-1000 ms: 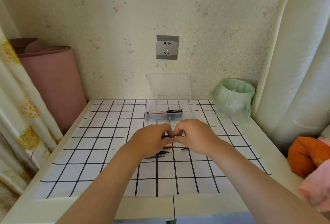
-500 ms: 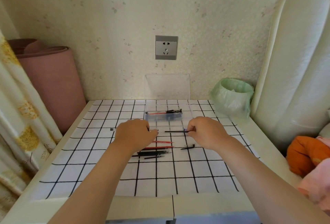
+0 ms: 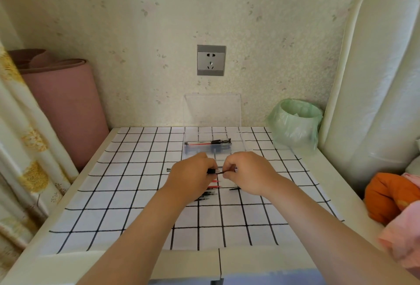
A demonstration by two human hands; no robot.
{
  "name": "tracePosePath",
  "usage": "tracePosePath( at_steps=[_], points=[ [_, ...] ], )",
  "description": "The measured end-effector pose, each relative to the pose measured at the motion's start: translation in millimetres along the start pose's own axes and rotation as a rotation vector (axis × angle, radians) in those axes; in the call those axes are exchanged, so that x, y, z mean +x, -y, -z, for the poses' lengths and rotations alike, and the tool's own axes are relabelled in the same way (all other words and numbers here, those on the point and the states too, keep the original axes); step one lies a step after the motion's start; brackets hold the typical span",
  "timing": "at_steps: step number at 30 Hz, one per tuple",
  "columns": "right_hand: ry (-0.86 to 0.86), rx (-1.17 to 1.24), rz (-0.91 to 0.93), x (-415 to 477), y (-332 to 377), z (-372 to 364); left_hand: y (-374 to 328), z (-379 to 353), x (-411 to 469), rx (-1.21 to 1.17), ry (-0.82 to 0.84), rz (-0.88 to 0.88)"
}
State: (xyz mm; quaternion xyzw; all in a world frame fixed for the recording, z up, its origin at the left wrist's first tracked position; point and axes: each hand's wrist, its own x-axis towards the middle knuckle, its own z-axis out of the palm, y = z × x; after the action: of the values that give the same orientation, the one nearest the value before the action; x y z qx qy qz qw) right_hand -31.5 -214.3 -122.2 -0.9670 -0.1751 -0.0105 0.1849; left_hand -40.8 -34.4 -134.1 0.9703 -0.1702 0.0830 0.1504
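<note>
My left hand [image 3: 193, 176] and my right hand [image 3: 248, 172] meet over the middle of the checked mat [image 3: 136, 193]. Between them is a thin black pen part [image 3: 216, 172]: the left fingers pinch a short black piece at its left end and the right fingers pinch its right end. Several loose black and red pen refills [image 3: 210, 190] lie on the mat just below the hands, partly hidden by my left hand. A clear plastic box [image 3: 210, 148] with an assembled red and black pen [image 3: 209, 142] stands open behind the hands.
A small dark part [image 3: 168, 169] lies left of my left hand. A green-bagged bin [image 3: 294, 123] stands at the back right. A pink roll [image 3: 61, 107] and a curtain [image 3: 20, 148] flank the left; a padded headboard [image 3: 375, 80] and orange cloth [image 3: 391, 196] the right.
One second ago the hands were together, then they drew apart with the right hand holding a thin black refill. Now they have come back together on the pen part.
</note>
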Motion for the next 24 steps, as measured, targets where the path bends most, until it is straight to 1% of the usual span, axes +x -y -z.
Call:
tracePosePath(
  at_steps=[5,13,18,21,24],
  points=[
    [0.032,-0.022,-0.012,1.2,0.1,0.0,3.1,-2.4,2.1,0.052,0.022,0.028],
    [0.126,-0.026,-0.143,3.2,-21.4,-0.9,12.6,-8.3,-1.4,0.118,0.097,0.075],
    [0.106,-0.021,-0.133,4.3,-22.6,-8.4,13.8,-10.1,-0.8,0.122,0.162,0.074],
    [0.118,-0.067,-0.110,6.9,-22.1,-11.1,14.0,-9.9,-0.1,0.065,0.124,0.066],
    [0.154,-0.098,-0.098,8.9,-22.6,-10.4,13.1,-11.3,0.7,0.026,0.045,0.014]
  ],
)
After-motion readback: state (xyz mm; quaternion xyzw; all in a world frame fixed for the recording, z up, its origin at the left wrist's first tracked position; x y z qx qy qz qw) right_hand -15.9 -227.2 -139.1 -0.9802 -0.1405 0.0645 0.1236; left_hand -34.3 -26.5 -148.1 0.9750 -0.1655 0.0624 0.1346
